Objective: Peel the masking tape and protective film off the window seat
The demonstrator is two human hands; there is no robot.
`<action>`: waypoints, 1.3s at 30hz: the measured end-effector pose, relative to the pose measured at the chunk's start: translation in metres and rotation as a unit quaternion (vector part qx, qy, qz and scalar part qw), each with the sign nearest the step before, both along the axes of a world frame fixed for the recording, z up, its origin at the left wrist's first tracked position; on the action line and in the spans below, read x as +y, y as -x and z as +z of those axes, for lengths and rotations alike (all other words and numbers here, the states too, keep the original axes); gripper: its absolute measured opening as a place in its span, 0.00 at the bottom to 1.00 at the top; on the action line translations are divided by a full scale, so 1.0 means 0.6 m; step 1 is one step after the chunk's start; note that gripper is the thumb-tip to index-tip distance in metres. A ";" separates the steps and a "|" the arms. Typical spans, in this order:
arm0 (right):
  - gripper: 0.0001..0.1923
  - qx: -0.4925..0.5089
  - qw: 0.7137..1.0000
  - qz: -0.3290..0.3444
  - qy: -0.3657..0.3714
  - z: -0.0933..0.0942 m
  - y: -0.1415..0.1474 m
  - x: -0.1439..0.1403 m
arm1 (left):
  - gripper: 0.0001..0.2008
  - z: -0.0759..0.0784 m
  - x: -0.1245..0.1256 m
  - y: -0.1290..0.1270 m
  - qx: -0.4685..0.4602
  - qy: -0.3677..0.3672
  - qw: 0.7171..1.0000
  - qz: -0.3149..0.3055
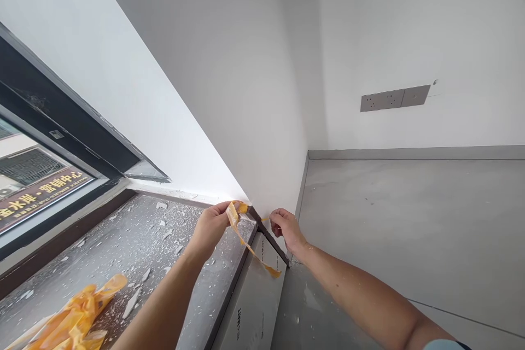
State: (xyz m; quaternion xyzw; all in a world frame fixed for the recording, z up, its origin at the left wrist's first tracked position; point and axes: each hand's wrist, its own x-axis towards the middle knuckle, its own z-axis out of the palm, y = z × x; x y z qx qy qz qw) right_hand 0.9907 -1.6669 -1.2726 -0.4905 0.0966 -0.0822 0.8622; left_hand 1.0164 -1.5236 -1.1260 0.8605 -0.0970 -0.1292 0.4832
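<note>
My left hand point(210, 229) is closed in a pinch on a strip of orange-yellow masking tape point(233, 215) at the inner corner of the window sill point(192, 295). From the fingers the tape's loose, crumpled tail hangs over the sill's front edge. On the other side of the wall corner, my right hand point(287, 228) has its fingers closed on a thin yellow bit of tape point(264, 219). Between the two hands a dark brown trim strip point(268, 236) slants down along the wall's foot.
Paint flakes point(132, 302) and white dust litter the sill. A heap of crumpled orange tape point(82, 309) lies at lower left. Below the sill edge is a light panel point(248, 306) printed "MATT". At left stands a dark window frame point(74, 115); a socket plate point(395, 98) is on the far wall.
</note>
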 end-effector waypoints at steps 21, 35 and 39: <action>0.01 0.023 1.000 -0.004 0.009 -0.020 -0.001 -0.012 | 0.22 -0.004 0.003 -0.008 -0.004 0.001 1.000 -0.011; 0.07 0.102 0.992 -0.079 -0.014 -0.124 0.034 -0.113 | 0.21 -0.011 0.002 -0.017 0.005 0.002 1.000 0.006; 0.04 0.038 0.991 -0.021 0.128 -0.120 0.042 -0.100 | 0.22 -0.011 0.001 -0.020 0.006 -0.014 1.000 0.013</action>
